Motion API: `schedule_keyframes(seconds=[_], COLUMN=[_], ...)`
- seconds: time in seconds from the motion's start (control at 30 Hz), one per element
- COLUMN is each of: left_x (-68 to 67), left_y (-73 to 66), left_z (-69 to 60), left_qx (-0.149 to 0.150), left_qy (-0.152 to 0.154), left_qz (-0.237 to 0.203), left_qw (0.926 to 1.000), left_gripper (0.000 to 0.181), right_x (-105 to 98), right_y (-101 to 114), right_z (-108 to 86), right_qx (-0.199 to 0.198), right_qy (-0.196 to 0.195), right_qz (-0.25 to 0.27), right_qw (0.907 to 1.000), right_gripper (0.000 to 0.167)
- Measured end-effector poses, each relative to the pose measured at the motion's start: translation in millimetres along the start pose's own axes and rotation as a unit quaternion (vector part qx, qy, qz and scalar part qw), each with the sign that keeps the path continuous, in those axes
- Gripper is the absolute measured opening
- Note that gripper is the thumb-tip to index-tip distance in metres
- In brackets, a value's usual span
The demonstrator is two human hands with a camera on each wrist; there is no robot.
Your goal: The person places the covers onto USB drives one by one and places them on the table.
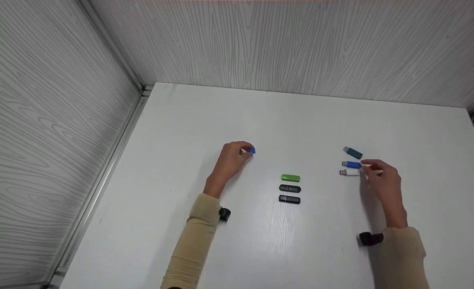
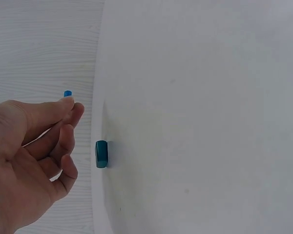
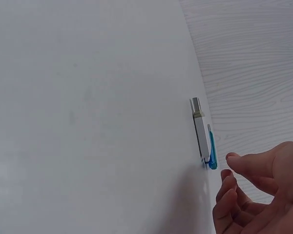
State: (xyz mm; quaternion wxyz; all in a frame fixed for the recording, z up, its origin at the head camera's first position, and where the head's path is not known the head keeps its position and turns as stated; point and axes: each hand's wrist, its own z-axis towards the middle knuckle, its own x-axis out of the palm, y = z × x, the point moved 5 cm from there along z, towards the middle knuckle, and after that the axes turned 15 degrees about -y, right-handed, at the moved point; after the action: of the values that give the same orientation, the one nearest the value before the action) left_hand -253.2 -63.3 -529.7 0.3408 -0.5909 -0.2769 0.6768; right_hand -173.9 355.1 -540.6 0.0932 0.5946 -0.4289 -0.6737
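White tabletop (image 1: 301, 124) with a faint sheen, backed by grey wood-grain walls (image 1: 293, 48). Left grip (image 1: 229, 161) pinches a small blue piece (image 1: 252, 150) between thumb and fingertip, probably because it is too tiny for a fuller grasp; a round-edged teal piece (image 2: 101, 154) sits near that grip, shown only by its wrist camera.

Right grip (image 1: 385, 180) looks released, fingertips close together around nothing, just beside the end of a blue stick (image 1: 353, 164); whether they touch it cannot be told. Just left of this grip, a teal stick (image 1: 354, 153) lies beyond the blue one and a white stick (image 1: 351, 172) on its nearer side. Their bare metal plugs (image 3: 196, 104) face the left grip, perhaps laid so each can be taken singly.

Between both grips, slightly nearer, a smooth green stick (image 1: 291, 178), a round-ended black stick (image 1: 289, 188) and a squarer black stick (image 1: 289, 199) lie roughly parallel.
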Motion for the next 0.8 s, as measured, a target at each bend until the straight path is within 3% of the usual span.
schedule_keyframes(seconds=[0.2,0.8], left_x=[1.8,4.0], left_y=[0.8,2.8], left_z=[-0.9,-2.9], left_qx=[0.005,0.003], left_qy=[0.001,0.004], left_qz=[-0.008,-0.021], left_qw=[1.0000,0.9998], left_gripper=[0.023,0.023], right_x=[2.8,7.4], right_y=[-0.3,1.1], right_z=[1.7,5.7], right_qx=[-0.043,-0.064], right_qy=[-0.006,-0.004], right_qz=[-0.011,-0.036], right_qw=[0.9990,0.9973], right_gripper=[0.040,0.040])
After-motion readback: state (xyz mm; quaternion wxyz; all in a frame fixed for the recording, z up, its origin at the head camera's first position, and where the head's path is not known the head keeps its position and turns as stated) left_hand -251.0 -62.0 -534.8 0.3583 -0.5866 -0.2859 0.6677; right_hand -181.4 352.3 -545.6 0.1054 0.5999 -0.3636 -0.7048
